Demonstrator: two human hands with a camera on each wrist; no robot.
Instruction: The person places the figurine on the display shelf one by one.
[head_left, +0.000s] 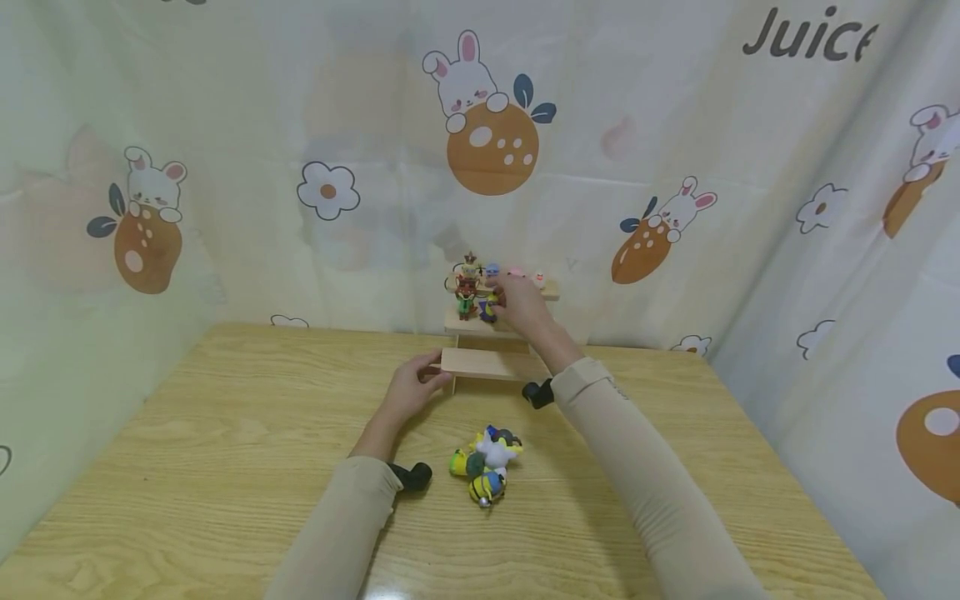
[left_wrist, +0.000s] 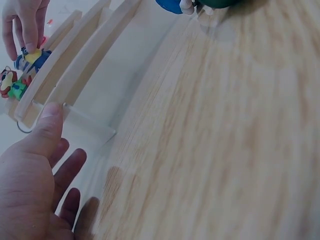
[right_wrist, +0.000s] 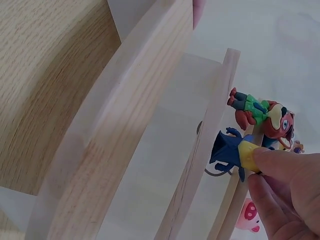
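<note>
The right hand (head_left: 525, 307) pinches a blue-and-yellow figurine (right_wrist: 247, 154) between thumb and forefinger at the middle tier; whether its base bears on the wood is hard to tell. Just left of those fingers stands a fox figurine (right_wrist: 257, 114). The left hand (head_left: 411, 388) touches the lowest tier (head_left: 487, 363) with its thumb, other fingers loosely spread. Nearer the person than both hands' fingers lie piled toys (head_left: 491, 454)

Word "Juice" (head_left: 810, 35) in large dark-grey slanted letters on pale printed cloth (head_left: 247, 83), upper right of head view; final letter partly lost at fold. Dark print (head_left: 183, 2), top edge left of centre, cut off, unreadable.
</note>
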